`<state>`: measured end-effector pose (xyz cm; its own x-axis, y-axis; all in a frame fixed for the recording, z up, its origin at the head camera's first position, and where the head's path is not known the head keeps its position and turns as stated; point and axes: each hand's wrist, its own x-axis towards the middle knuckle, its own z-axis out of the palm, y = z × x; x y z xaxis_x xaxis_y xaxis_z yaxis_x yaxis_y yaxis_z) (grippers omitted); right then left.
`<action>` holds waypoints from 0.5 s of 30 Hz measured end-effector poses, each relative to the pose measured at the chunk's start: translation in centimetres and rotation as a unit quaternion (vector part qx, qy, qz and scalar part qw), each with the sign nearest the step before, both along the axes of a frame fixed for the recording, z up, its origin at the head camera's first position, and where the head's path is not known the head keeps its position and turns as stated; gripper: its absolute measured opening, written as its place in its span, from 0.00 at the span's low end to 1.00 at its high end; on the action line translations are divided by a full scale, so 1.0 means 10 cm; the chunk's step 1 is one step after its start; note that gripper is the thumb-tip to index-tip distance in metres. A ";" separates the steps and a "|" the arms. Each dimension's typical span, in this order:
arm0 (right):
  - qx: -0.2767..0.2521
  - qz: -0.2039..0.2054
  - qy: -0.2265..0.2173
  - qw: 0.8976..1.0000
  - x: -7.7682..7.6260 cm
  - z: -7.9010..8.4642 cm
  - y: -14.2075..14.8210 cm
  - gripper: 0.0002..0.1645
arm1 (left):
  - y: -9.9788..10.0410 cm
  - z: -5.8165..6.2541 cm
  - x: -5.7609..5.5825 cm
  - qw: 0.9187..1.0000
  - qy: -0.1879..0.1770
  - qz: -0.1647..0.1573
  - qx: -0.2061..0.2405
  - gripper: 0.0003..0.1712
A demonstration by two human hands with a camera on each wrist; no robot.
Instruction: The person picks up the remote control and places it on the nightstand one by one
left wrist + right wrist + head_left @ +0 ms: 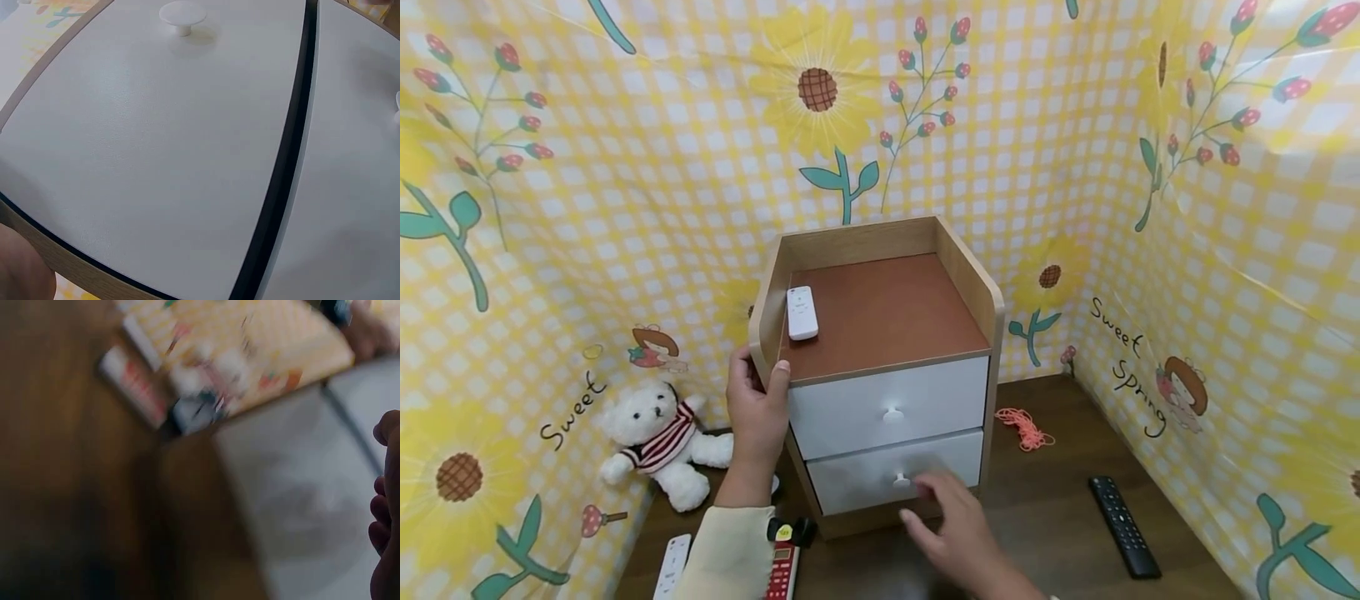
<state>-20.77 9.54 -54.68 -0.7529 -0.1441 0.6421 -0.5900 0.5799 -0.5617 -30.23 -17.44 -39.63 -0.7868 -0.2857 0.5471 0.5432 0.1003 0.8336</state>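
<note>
A small wooden cabinet [880, 317] with a brown top and two white drawers stands in the middle of the head view. My left hand [758, 417] grips its left side panel near the front corner, thumb at the front edge and fingers on the outer face. Just in front of the lower drawer [857, 483], my right hand [955, 529] has its fingers loosely bent beside the white knob [901, 479], holding nothing. The upper drawer [144, 137] fills much of the left wrist view, with its round knob [182, 12]. Both drawers are closed.
A white remote [802, 313] lies on the cabinet top. To the left are a teddy bear [655, 437], another white remote [672, 567] and a red calculator [782, 571]. Coral string [1024, 428] and a black remote [1123, 527] lie right, near the patterned cloth walls [1210, 275].
</note>
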 end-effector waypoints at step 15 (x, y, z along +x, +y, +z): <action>0.016 -0.390 -0.236 0.890 0.48 -1.31 2.17 0.41 | -0.03 -0.02 0.00 1.000 0.005 -0.006 0.003 0.24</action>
